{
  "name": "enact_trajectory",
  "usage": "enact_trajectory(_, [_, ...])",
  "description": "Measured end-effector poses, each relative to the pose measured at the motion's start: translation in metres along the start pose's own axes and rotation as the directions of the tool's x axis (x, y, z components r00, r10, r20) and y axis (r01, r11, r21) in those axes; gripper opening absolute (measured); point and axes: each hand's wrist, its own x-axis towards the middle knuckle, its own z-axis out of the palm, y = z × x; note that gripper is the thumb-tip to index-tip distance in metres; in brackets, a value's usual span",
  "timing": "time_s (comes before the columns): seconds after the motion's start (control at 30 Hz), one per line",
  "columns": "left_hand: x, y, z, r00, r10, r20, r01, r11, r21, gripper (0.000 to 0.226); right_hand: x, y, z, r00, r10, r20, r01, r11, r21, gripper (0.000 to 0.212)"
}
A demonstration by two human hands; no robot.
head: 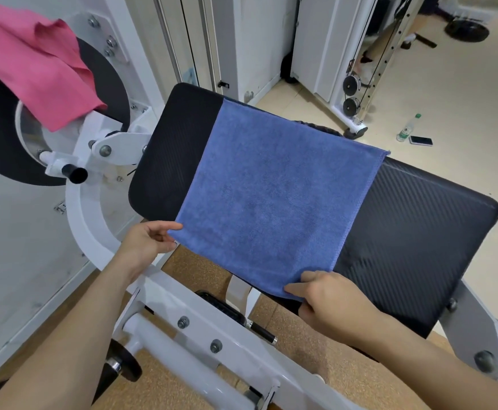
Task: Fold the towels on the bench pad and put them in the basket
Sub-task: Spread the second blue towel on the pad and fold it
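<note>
Pinching near corners of blue towel (274, 199) on bench pad (413, 232) with left hand (147, 241), right hand (327, 300); pink towel (34, 69) draped upper left, bottle (407, 130) upper right.

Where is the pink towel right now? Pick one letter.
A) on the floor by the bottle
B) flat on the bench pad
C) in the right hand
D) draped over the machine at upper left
D: the pink towel hangs over the round black machine part at upper left; only the blue towel lies on the bench pad.
</note>
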Motion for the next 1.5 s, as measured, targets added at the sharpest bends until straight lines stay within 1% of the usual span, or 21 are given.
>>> enact_trajectory(0.07, [-0.001, 0.004, 0.002, 0.999, 0.026, -0.041, -0.027, 1.0, -0.01, 0.039, 0.0, 0.003, -0.006, 1.0, -0.009, 0.026, 0.007, 0.999, 0.051, 0.03])
enact_trajectory(0.17, [-0.002, 0.007, -0.002, 0.996, 0.076, -0.037, -0.076, 0.997, -0.002, 0.035, -0.002, 0.006, -0.008, 1.0, -0.007, 0.026, 0.004, 0.992, 0.124, 0.022])
enact_trajectory(0.23, [-0.003, 0.011, -0.007, 0.994, 0.099, -0.041, -0.1, 0.995, -0.014, 0.034, -0.002, 0.008, -0.015, 0.999, 0.004, 0.052, -0.015, 0.977, 0.212, 0.018])
enact_trajectory(0.3, [-0.001, 0.017, -0.013, 0.993, 0.104, -0.052, -0.108, 0.991, -0.081, 0.034, 0.0, 0.012, -0.028, 0.996, 0.04, 0.086, -0.066, 0.945, 0.321, 0.019])
enact_trajectory(0.37, [0.005, 0.028, -0.018, 0.993, 0.11, -0.037, -0.114, 0.983, -0.142, 0.032, 0.0, 0.018, -0.048, 0.986, 0.114, 0.119, -0.154, 0.893, 0.424, 0.017])
enact_trajectory(0.43, [0.012, 0.043, -0.021, 0.992, 0.128, -0.012, -0.128, 0.974, -0.185, 0.034, -0.002, 0.025, -0.069, 0.977, 0.183, 0.113, -0.215, 0.837, 0.502, 0.013])
enact_trajectory(0.53, [0.023, 0.068, -0.023, 0.985, 0.171, -0.001, -0.166, 0.958, -0.233, 0.038, -0.005, 0.04, -0.099, 0.949, 0.312, 0.042, -0.268, 0.728, 0.63, 0.017])
enact_trajectory(0.6, [0.032, 0.086, -0.02, 0.976, 0.214, -0.026, -0.215, 0.954, -0.211, 0.035, -0.002, 0.051, -0.114, 0.916, 0.401, 0.013, -0.271, 0.594, 0.758, 0.021])
enact_trajectory(0.67, [0.043, 0.106, -0.014, 0.964, 0.261, -0.053, -0.266, 0.94, -0.211, 0.033, 0.005, 0.062, -0.124, 0.879, 0.476, 0.007, -0.229, 0.41, 0.883, 0.025])
enact_trajectory(0.7, [0.049, 0.117, -0.01, 0.958, 0.279, -0.064, -0.286, 0.929, -0.235, 0.033, 0.01, 0.067, -0.128, 0.855, 0.519, -0.01, -0.203, 0.353, 0.913, 0.025])
enact_trajectory(0.77, [0.06, 0.137, -0.003, 0.947, 0.308, -0.089, -0.32, 0.908, -0.271, 0.034, 0.022, 0.076, -0.135, 0.787, 0.614, -0.066, -0.157, 0.303, 0.94, 0.025])
enact_trajectory(0.8, [0.066, 0.145, 0.0, 0.944, 0.315, -0.101, -0.331, 0.903, -0.273, 0.034, 0.028, 0.08, -0.138, 0.745, 0.659, -0.103, -0.133, 0.297, 0.946, 0.026])
enact_trajectory(0.87, [0.08, 0.158, 0.007, 0.938, 0.321, -0.134, -0.346, 0.899, -0.269, 0.034, 0.038, 0.088, -0.142, 0.663, 0.724, -0.189, -0.105, 0.34, 0.935, 0.029])
enact_trajectory(0.93, [0.093, 0.168, 0.014, 0.929, 0.326, -0.177, -0.363, 0.897, -0.251, 0.032, 0.045, 0.093, -0.146, 0.604, 0.756, -0.252, -0.139, 0.411, 0.901, 0.026])
enact_trajectory(1.0, [0.105, 0.177, 0.022, 0.92, 0.336, -0.204, -0.378, 0.898, -0.224, 0.027, 0.051, 0.097, -0.147, 0.566, 0.774, -0.284, -0.184, 0.454, 0.872, 0.021])
enact_trajectory(1.07, [0.114, 0.187, 0.03, 0.912, 0.349, -0.216, -0.389, 0.903, -0.181, 0.023, 0.054, 0.1, -0.147, 0.556, 0.774, -0.304, -0.213, 0.485, 0.848, 0.017])
enact_trajectory(1.13, [0.123, 0.192, 0.037, 0.917, 0.342, -0.205, -0.372, 0.919, -0.132, 0.019, 0.055, 0.104, -0.144, 0.569, 0.755, -0.328, -0.265, 0.545, 0.795, 0.013])
enact_trajectory(1.2, [0.129, 0.194, 0.042, 0.927, 0.317, -0.2, -0.341, 0.935, -0.097, 0.013, 0.057, 0.107, -0.141, 0.574, 0.739, -0.353, -0.308, 0.595, 0.742, 0.012])
enact_trajectory(1.3, [0.136, 0.193, 0.048, 0.932, 0.285, -0.223, -0.301, 0.952, -0.045, 0.003, 0.06, 0.109, -0.138, 0.562, 0.714, -0.416, -0.372, 0.668, 0.644, 0.014])
enact_trajectory(1.43, [0.142, 0.194, 0.05, 0.936, 0.246, -0.254, -0.257, 0.966, -0.012, 0.014, 0.063, 0.114, -0.136, 0.556, 0.701, -0.447, -0.448, 0.706, 0.549, 0.012])
enact_trajectory(1.5, [0.144, 0.194, 0.049, 0.937, 0.237, -0.255, -0.244, 0.97, 0.005, 0.015, 0.063, 0.116, -0.137, 0.573, 0.699, -0.429, -0.479, 0.71, 0.517, 0.017])
